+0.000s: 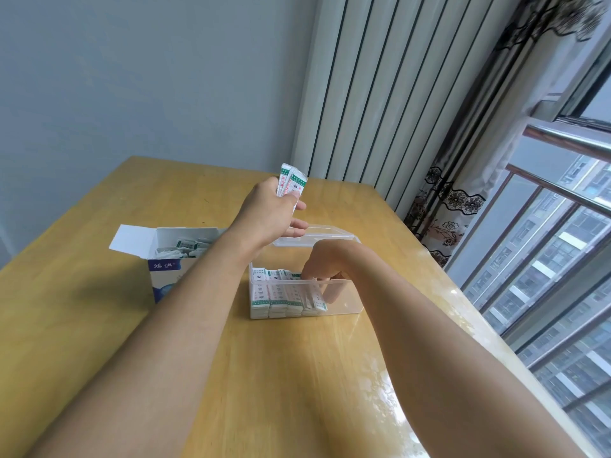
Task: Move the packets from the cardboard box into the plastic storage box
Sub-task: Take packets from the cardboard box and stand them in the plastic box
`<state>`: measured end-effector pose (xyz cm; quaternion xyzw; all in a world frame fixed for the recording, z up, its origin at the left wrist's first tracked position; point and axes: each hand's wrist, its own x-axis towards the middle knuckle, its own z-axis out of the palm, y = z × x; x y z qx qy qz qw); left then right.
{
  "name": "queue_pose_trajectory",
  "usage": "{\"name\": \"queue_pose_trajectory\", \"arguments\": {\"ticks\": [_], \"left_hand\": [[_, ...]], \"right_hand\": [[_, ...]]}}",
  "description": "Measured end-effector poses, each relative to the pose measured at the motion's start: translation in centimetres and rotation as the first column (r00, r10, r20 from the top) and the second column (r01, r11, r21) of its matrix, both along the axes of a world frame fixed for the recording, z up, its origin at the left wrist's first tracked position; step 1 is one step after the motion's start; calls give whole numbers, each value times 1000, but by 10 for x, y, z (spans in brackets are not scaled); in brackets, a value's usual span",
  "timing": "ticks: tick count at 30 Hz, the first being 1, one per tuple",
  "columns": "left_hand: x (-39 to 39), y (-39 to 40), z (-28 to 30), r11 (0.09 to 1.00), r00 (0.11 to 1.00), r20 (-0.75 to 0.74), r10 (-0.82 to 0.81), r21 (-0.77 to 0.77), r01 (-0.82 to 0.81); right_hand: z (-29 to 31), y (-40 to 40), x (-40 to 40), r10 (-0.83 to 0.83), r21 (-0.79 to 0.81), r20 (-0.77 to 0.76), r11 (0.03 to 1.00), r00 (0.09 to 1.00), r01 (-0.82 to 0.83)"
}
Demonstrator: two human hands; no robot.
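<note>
Left hand: the left hand (267, 209) is hovering above the far end of the plastic storage box, its thumb and fingers pinching a small bunch of held packets (291, 180) that are sticking up and away from the palm.
Right hand: the right hand (325, 259) is reaching down into the plastic storage box, its fingers curled downward beside the row of packets; whether they are gripping a packet or only pressing on one cannot be told.
Plastic storage box: the clear plastic storage box (344, 307) is sitting near the middle of the counter, just right of the cardboard box, with its far rim lying under the left hand.
Stored packets: the stored packets (281, 297), white with green bands, are standing on edge in a tight row, filling the left part of the plastic storage box and leaving the right part bare.
Cardboard box: the white and blue cardboard box (165, 276) is standing open on the left of the counter, its flap (130, 241) folding out to the left, partly hidden behind the left forearm.
Remaining packets: the remaining packets (188, 246) are lying loosely inside the cardboard box.
Counter: the wooden counter (99, 325) is carrying both boxes.
Surroundings: a patterned curtain (446, 206) is hanging at the far right beside a window (562, 259).
</note>
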<state>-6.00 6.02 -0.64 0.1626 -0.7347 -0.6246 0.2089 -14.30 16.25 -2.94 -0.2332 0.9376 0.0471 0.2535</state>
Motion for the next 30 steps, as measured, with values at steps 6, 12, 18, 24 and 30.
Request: {"name": "queue_pose_trajectory", "arguments": {"ticks": [6, 12, 18, 24, 30], "left_hand": [[1, 0, 1, 1000, 1000, 3, -4, -4, 4], [0, 1, 0, 1000, 1000, 10, -6, -12, 6], [1, 0, -1, 1000, 1000, 15, -5, -8, 6], [1, 1, -1, 1000, 1000, 17, -5, -11, 6], [1, 1, -1, 1000, 1000, 14, -9, -16, 9]], "right_hand": [[4, 4, 1, -28, -45, 9, 999, 1000, 28], [1, 9, -5, -46, -132, 56, 990, 997, 53], [7, 27, -3, -69, -340, 195, 931, 978, 133], [19, 34, -6, 34, -294, 220, 955, 975, 33], [37, 34, -17, 17, -281, 144, 959, 989, 25]]}}
